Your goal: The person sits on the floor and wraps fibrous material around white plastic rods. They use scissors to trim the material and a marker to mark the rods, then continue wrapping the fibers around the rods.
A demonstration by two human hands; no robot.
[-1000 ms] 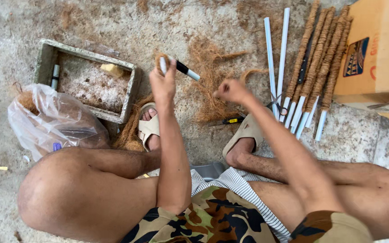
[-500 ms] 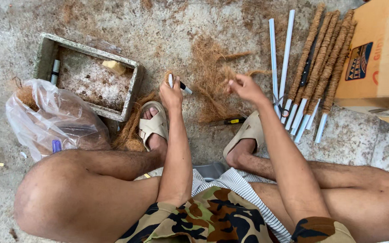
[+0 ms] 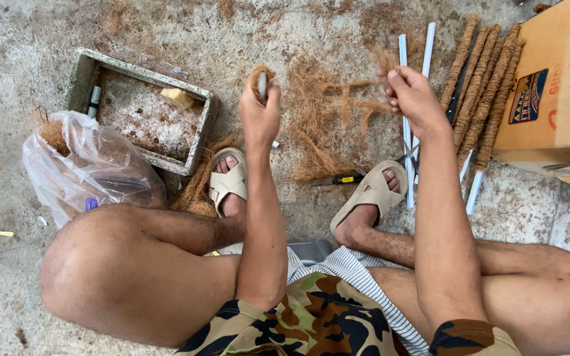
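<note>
My left hand (image 3: 260, 113) is raised over my left foot and grips a thin white tube (image 3: 262, 86) whose top end is wrapped in brown coconut fibre. My right hand (image 3: 411, 95) is held out to the right of it and pinches a loose tuft of coconut fibre (image 3: 385, 62). Between and below the hands a heap of loose brown fibre (image 3: 318, 115) lies on the concrete floor. Bare white tubes (image 3: 404, 125) lie under my right hand, beside several fibre-wrapped sticks (image 3: 481, 86).
A grey stone trough (image 3: 141, 109) with a yellowish lump stands at left, a clear plastic bag (image 3: 90, 168) of fibre in front of it. A cardboard box (image 3: 559, 92) sits at right. A small yellow-handled cutter (image 3: 338, 179) lies between my sandalled feet.
My left hand has turned the tube upright and fibre now covers its top. My right hand has lifted a tuft from the heap and moved right.
</note>
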